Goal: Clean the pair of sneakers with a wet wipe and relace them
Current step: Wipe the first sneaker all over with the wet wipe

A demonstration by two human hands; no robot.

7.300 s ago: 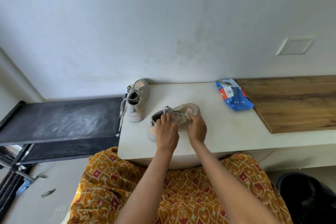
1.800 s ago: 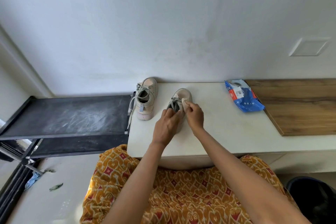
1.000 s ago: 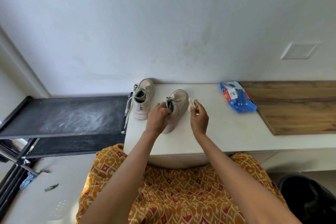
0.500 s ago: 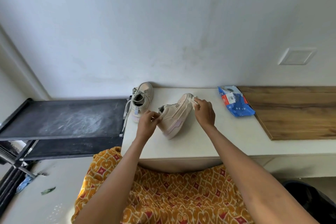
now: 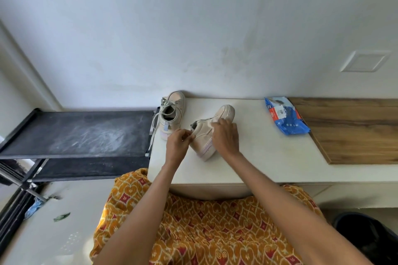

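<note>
Sneaker [image 5: 206, 135] tipped onto its side near the front of the white worktop [image 5: 258, 157], heel pinched in the curled left hand [image 5: 178, 142], side panel rubbed by the right hand [image 5: 225, 137] with fingers bunched on a wet wipe [image 5: 215, 123]. Wiping step underway, probably; next, turning the shoe for its uncleaned faces. Farther back: second sneaker [image 5: 173, 112] upright by the wall, laces hanging; blue wipes pack [image 5: 285, 118] well right.

2 sneakers [image 5: 206, 133] beige, soles pale pink, laces grey. Table [image 5: 258, 157] off-white. Wipe pack [image 5: 285, 119] blue with red-and-white label. Board [image 5: 355, 131] brown woodgrain. Rack [image 5: 81, 133] black, white smears. Garment [image 5: 204, 232] orange, cream lattice, red diamonds.
</note>
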